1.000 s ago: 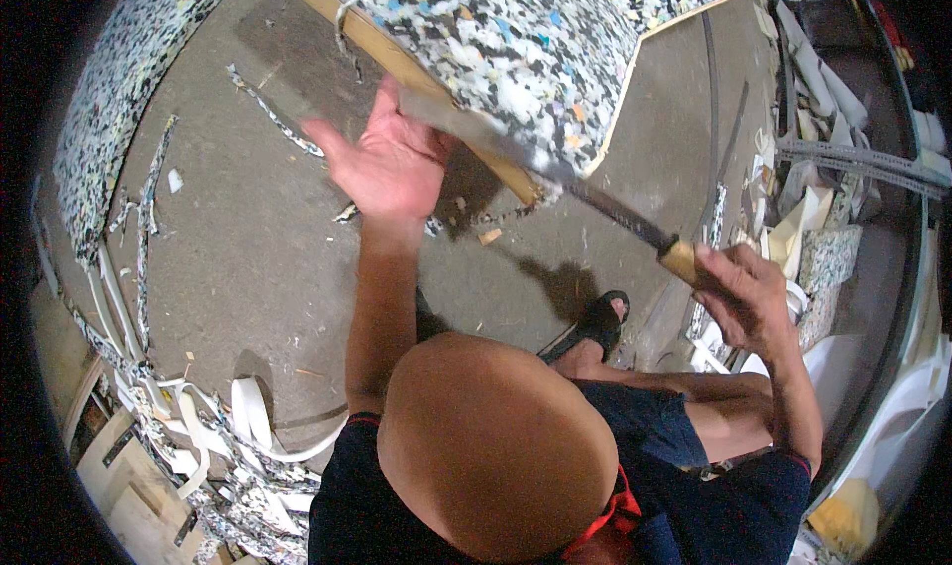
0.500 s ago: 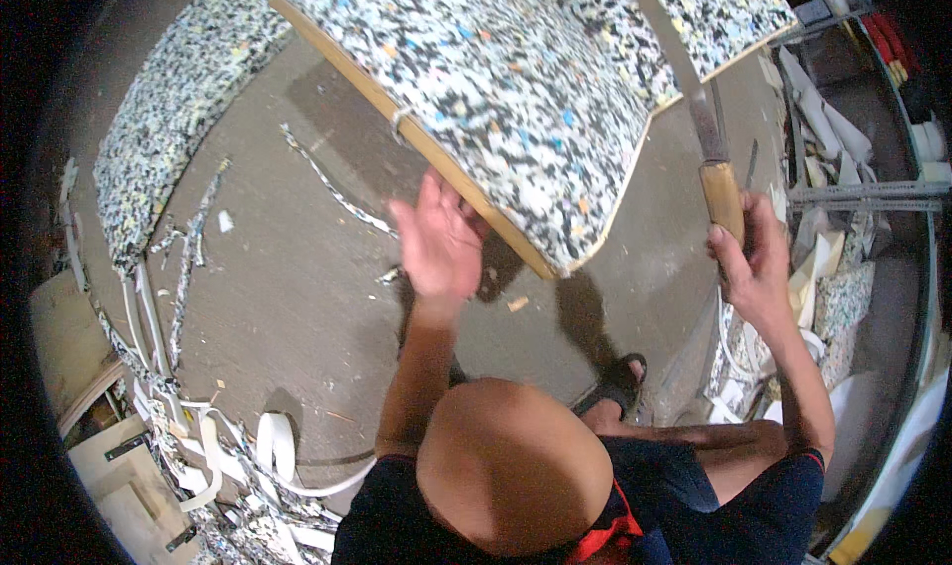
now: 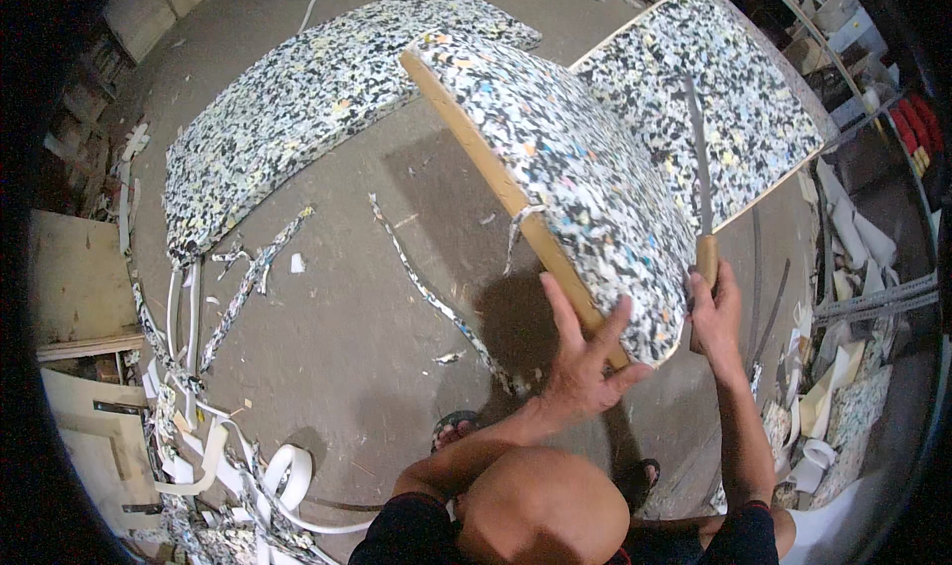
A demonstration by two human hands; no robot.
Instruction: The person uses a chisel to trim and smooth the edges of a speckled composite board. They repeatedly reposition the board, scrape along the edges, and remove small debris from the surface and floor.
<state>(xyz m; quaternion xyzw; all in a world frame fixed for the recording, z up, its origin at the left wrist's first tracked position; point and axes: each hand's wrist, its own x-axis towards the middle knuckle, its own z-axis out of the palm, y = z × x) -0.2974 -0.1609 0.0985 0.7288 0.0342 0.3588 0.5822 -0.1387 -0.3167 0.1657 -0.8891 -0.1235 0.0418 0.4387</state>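
My left hand (image 3: pixel 585 367) is at the near corner of a wood-edged, foam-covered board (image 3: pixel 585 178), fingers spread over its wooden edge and the speckled foam. The board is tilted and curved, covered in black, white and coloured chip foam. A loose foam strip (image 3: pixel 516 233) dangles from its wooden edge. My right hand (image 3: pixel 716 312) grips the wooden handle of a long-bladed knife (image 3: pixel 702 168), just right of the board's corner. Its blade points away from me, in front of a second foam-covered panel (image 3: pixel 734 99).
A long curved foam-covered piece (image 3: pixel 297 119) lies on the concrete floor (image 3: pixel 327 347) at far left. Thin foam offcuts (image 3: pixel 258 277) lie nearby. White strips (image 3: pixel 288 476) and scraps heap at lower left; more offcuts (image 3: pixel 843 406) pile at right beside a rack.
My left hand has gone from the board's underside to its near corner. The knife, with my right hand on its handle, now stands closer to the board. The view has shifted, showing more floor.
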